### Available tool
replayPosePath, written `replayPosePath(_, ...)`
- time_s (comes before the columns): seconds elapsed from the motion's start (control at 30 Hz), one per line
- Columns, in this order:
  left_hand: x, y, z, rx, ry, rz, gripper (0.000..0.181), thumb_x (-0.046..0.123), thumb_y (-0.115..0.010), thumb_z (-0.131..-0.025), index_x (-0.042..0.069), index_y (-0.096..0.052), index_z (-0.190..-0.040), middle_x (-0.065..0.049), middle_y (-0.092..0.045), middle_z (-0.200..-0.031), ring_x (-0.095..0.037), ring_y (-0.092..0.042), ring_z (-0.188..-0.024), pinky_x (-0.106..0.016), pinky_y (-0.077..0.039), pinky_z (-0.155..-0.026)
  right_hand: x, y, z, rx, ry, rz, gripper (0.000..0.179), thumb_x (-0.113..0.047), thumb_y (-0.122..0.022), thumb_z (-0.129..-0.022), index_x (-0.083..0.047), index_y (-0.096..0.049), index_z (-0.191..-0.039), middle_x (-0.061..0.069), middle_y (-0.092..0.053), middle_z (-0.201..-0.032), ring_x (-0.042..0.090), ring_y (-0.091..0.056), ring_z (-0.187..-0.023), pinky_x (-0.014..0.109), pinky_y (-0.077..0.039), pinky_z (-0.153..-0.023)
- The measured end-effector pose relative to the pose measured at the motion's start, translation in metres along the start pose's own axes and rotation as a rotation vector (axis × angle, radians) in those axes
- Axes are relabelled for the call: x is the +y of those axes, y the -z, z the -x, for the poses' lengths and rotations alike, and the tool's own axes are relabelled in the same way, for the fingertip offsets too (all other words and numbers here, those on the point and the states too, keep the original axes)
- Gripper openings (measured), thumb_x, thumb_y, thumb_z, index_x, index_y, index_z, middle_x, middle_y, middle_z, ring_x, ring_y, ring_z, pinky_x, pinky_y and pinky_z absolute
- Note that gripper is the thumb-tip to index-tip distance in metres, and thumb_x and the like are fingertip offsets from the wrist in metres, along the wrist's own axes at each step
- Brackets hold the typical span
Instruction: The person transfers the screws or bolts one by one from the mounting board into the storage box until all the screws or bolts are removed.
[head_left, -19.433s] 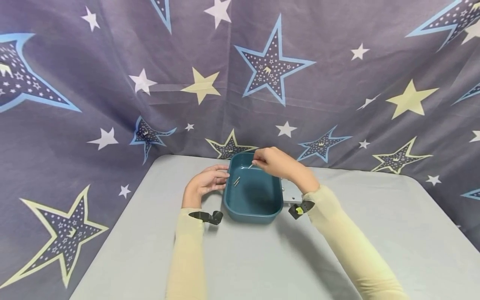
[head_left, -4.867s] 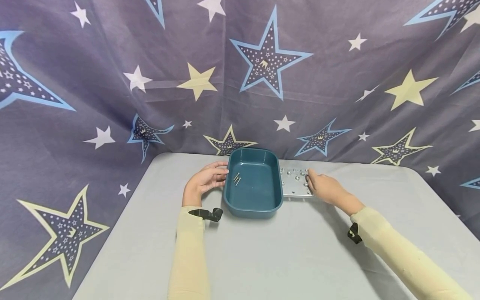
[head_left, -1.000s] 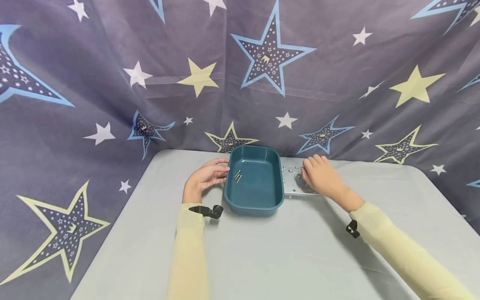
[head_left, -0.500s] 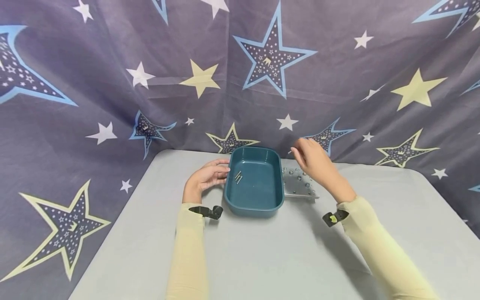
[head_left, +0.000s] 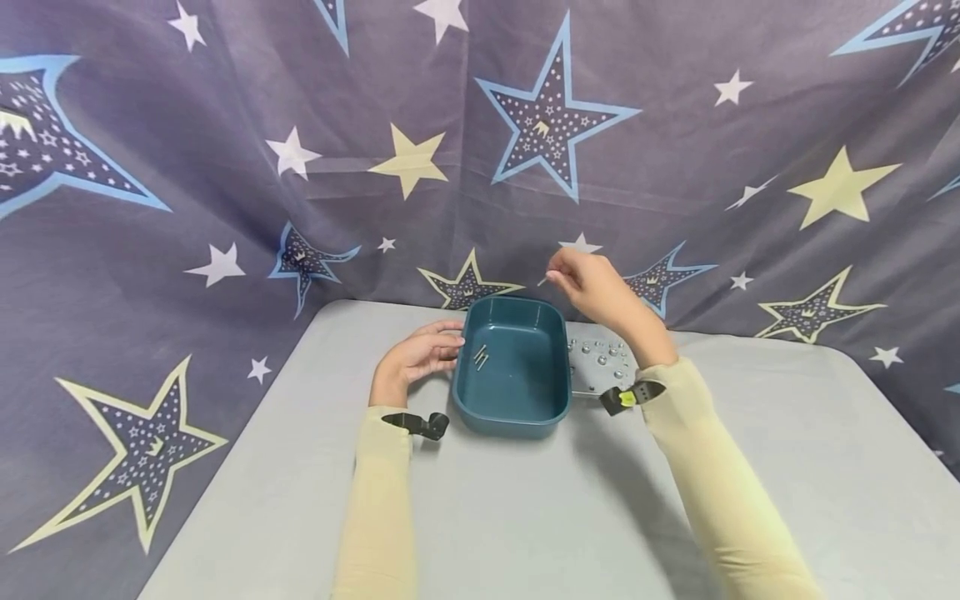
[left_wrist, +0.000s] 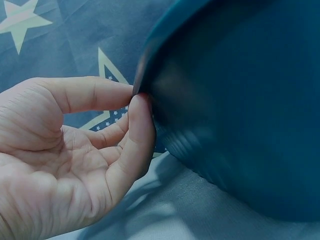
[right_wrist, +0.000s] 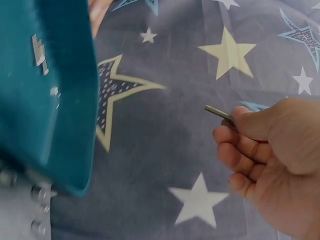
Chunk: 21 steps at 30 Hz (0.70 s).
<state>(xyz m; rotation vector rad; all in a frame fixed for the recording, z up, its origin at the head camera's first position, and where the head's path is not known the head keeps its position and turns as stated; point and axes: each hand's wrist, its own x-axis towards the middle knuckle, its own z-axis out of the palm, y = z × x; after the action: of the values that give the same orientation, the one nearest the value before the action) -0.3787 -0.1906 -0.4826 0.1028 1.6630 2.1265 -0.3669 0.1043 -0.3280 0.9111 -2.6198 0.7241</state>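
My left hand (head_left: 422,354) holds the left side of a teal plastic tub (head_left: 513,428). In the left wrist view its thumb and index finger pinch the tub's rim (left_wrist: 146,65). High over the far right corner of the tub, my right hand (head_left: 596,287) pinches a short, thin metal pin (right_wrist: 216,111) between thumb and fingertips. One end of that pin sticks out toward the tub. Similar metal pins (head_left: 482,358) lie together on the tub's floor, near its left wall.
Right beside the tub, a silvery metal plate (head_left: 591,385) carries several round metal studs (head_left: 602,360). The right forearm passes over its right part. A light grey cloth (head_left: 487,517) covers the table, and a star-patterned curtain (head_left: 660,150) hangs directly behind.
My right hand has risen from the metal plate and moved left toward the tub, carrying a pin. The left hand stays at the rim. The tub holds more pins than 19.4 s ago.
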Motion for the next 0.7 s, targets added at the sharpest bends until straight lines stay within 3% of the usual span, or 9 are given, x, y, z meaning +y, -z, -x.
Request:
replayPosePath(0.17, -0.001, 0.001, 0.000, -0.001, 0.000, 0.004, 0.050, -0.001, -0.050, -0.103, -0.003, -0.034, -0.150, 0.002, -0.069, -0.094, -0.007, -0.067, -0.082, -0.023, -0.056, -0.071, -0.008, -0.004, -0.017, -0.065, -0.010, -0.060, 0.011, -0.007, -0.062, -0.101, 0.003, -0.066, -0.103, 0.019, -0.070, -0.095, 0.027, -0.063, -0.082, 0.041, -0.052, -0.078)
replayPosePath(0.33, 0.000, 0.001, -0.001, 0.002, 0.003, 0.003, 0.049, -0.001, -0.051, -0.102, -0.002, -0.036, -0.149, 0.001, -0.069, -0.095, -0.008, -0.067, -0.083, -0.024, -0.056, -0.071, -0.006, -0.016, -0.034, -0.123, -0.027, -0.067, 0.009, -0.004, -0.062, -0.099, 0.003, -0.067, -0.102, 0.021, -0.072, -0.099, 0.033, -0.068, -0.091, 0.045, -0.055, -0.084)
replayPosePath(0.53, -0.001, 0.001, -0.001, 0.004, 0.011, -0.001, 0.052, 0.000, -0.051, -0.102, -0.001, -0.034, -0.151, 0.001, -0.069, -0.096, -0.008, -0.067, -0.083, -0.023, -0.056, -0.071, -0.005, -0.033, -0.050, -0.237, -0.060, -0.010, 0.012, -0.004, -0.060, -0.100, 0.002, -0.069, -0.102, 0.019, -0.073, -0.098, 0.031, -0.069, -0.092, 0.045, -0.055, -0.085)
replayPosePath(0.7, 0.000, 0.001, -0.001, 0.006, 0.009, -0.004, 0.052, 0.000, -0.051, -0.102, -0.001, -0.034, -0.151, 0.000, -0.069, -0.098, -0.008, -0.068, -0.084, -0.024, -0.056, -0.071, -0.005, -0.046, -0.059, -0.309, 0.000, 0.049, 0.013, -0.001, -0.062, -0.098, 0.005, -0.073, -0.101, 0.019, -0.074, -0.097, 0.030, -0.068, -0.088, 0.044, -0.055, -0.083)
